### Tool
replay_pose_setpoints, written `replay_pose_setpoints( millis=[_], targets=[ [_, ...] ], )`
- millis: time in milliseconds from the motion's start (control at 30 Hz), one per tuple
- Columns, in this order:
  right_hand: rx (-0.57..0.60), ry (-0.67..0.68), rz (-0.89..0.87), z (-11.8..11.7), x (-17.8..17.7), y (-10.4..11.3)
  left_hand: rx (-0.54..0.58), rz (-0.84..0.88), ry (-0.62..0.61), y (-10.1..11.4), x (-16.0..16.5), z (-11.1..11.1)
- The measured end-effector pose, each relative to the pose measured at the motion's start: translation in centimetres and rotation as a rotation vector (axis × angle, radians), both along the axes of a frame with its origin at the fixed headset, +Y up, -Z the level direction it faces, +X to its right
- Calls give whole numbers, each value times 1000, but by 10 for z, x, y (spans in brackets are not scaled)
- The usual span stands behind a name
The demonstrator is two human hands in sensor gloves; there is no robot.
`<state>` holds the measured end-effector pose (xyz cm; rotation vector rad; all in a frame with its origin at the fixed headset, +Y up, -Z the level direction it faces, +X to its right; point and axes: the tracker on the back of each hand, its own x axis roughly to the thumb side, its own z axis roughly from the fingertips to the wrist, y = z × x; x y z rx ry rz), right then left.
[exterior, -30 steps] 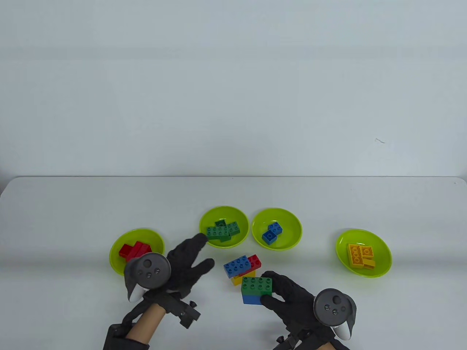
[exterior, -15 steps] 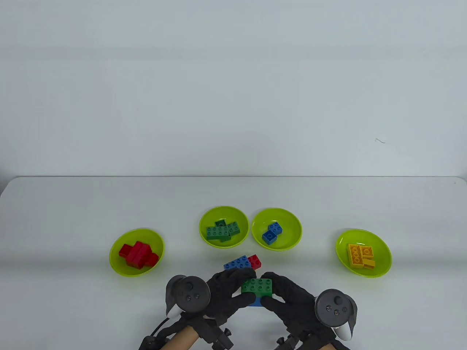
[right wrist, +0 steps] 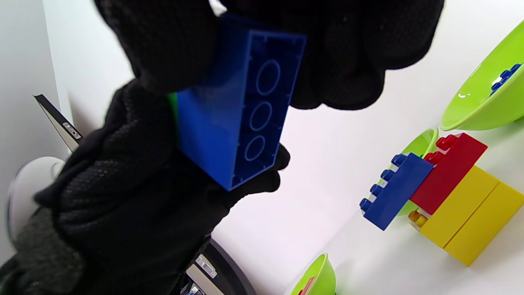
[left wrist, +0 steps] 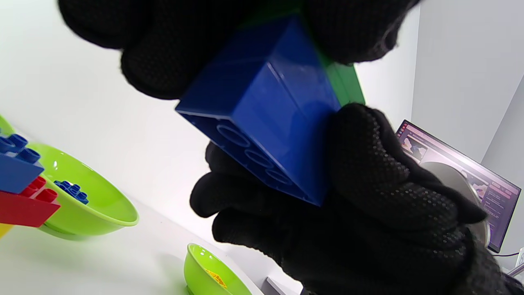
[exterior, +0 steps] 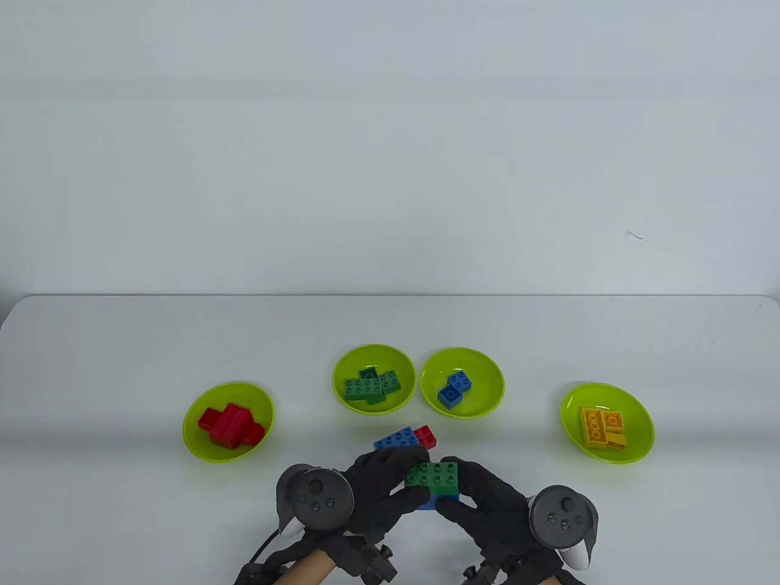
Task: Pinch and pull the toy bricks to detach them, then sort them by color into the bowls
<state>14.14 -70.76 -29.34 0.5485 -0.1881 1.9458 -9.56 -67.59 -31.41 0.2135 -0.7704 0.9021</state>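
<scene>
Both hands hold one joined pair above the table near the front edge: a green brick [exterior: 434,476] stacked on a blue brick [exterior: 440,503]. My left hand [exterior: 390,481] grips its left end, my right hand [exterior: 472,487] its right end. The wrist views show the blue brick [left wrist: 270,123] [right wrist: 233,119] from below, with gloved fingers curled round both sides. Behind the hands stands a cluster of blue [exterior: 395,437], red [exterior: 425,436] and yellow [right wrist: 470,217] bricks. Four lime bowls hold sorted bricks: red [exterior: 228,421], green [exterior: 374,379], blue [exterior: 463,382] and yellow [exterior: 607,423].
The white table's far edge [exterior: 390,297] meets a plain wall. A monitor [left wrist: 462,172] shows at the right of the left wrist view, off the table.
My left hand came from beside the green bowl to the green and blue pair and took hold of its left end. The pair has since lifted and shifted slightly right.
</scene>
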Motion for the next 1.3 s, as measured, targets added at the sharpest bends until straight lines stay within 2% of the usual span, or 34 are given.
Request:
replay_pose_setpoints(
  millis=[67,200,267,500,567,733,767,867,967,1067,1167,1233,1300],
  targets=[
    [-9,4,-10,0,0,0,15,-13,1,1,1,1],
    [-3,-1,3,0,1,2,136,-84,38,6,5,8],
    [6,0,13,0,1,2,157,-111,48,7,5,9],
    [33,-6,42,-1,0,1,-7,-76,-7,5,2,3],
    [17,-14,30,-1,0,0,23,-84,14,5,2,4],
    [24,-26,44,0,-2,0,211,-230,85,14,7,14],
    [29,-23,47,0,-2,1,207,-232,85,14,6,13],
    [63,-18,46,1,-2,2,72,-154,34,14,4,9],
    [68,-21,59,1,-2,2,-2,-142,5,14,2,4],
    [57,-24,60,1,-3,1,47,-151,30,13,2,7],
    [44,-24,47,1,-3,2,224,-261,93,17,7,16],
    [54,-35,53,2,-3,3,271,-289,106,19,9,18],
    [64,-34,55,2,-2,4,213,-266,88,20,8,16]
  ],
)
